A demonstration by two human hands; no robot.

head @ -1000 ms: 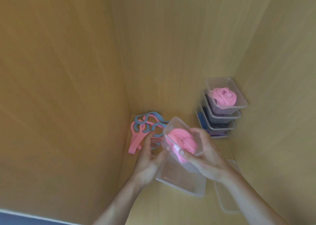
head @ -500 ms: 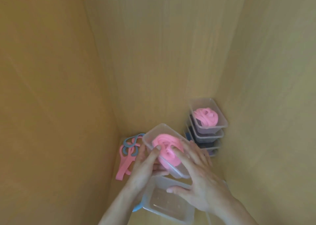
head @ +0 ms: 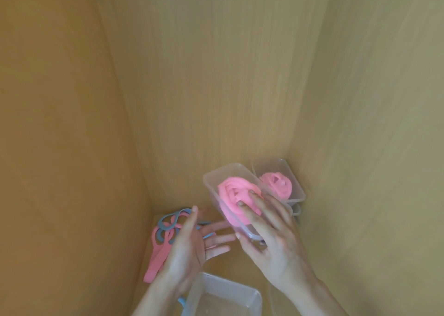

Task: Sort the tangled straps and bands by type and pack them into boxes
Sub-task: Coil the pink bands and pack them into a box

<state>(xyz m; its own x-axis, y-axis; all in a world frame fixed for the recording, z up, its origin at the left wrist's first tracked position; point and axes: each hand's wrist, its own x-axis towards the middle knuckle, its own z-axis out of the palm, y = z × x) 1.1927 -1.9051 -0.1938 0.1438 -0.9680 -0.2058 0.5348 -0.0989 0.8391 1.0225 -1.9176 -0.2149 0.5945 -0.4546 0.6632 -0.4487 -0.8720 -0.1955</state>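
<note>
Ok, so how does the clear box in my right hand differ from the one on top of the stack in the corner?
The held box is tilted in the air, pinched by the right hand, whose fingers press its pink coil; the stacked box rests on other boxes, untouched. The held box is nearer and overlaps the stacked box. Both are clear, lidless and hold coiled pink bands.

Tan wooden walls (head: 72, 123) are boxing in left, top and right; stacked clear plastic boxes (head: 296, 188) are filling the right corner; tangled pink-and-blue rubber bands (head: 158, 250) are cluttering lower left; bare wooden floor (head: 223, 266) is showing between.
</note>
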